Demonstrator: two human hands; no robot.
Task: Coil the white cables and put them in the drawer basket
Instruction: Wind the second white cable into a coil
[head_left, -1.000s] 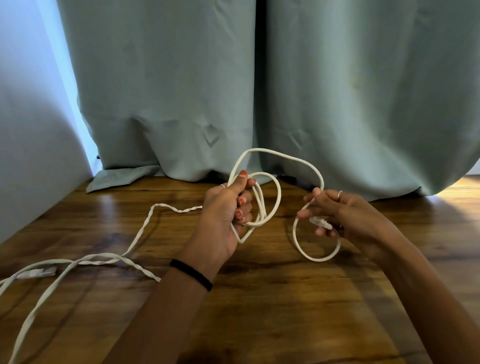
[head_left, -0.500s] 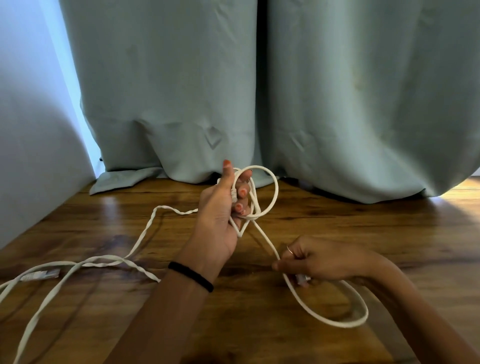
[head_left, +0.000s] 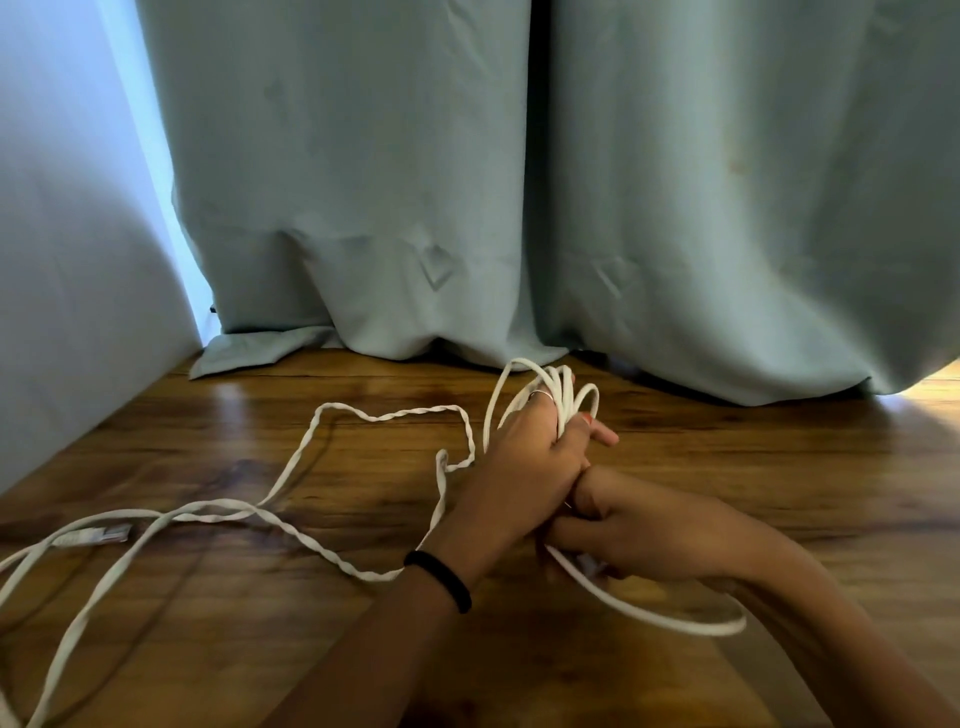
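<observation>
A long flat white cable (head_left: 291, 467) trails in twisted loops over the wooden floor to the left, ending in a clear plug (head_left: 96, 535). My left hand (head_left: 524, 462), with a black band on the wrist, holds several small loops of the cable (head_left: 563, 395) wound round its fingers. My right hand (head_left: 639, 530) sits just under and behind the left palm and pinches the cable's near end, from which a slack loop (head_left: 675, 621) hangs to the right. No drawer basket is in view.
Pale green curtains (head_left: 675, 208) hang to the floor straight ahead. A light wall (head_left: 62, 260) closes the left side. Brown wooden floor (head_left: 727, 467) stretches to the right and towards me.
My right hand has come up from the floor to meet the left palm, bringing the cable end with it. More loops lie round the left hand's fingers, and the left hand has tilted forward.
</observation>
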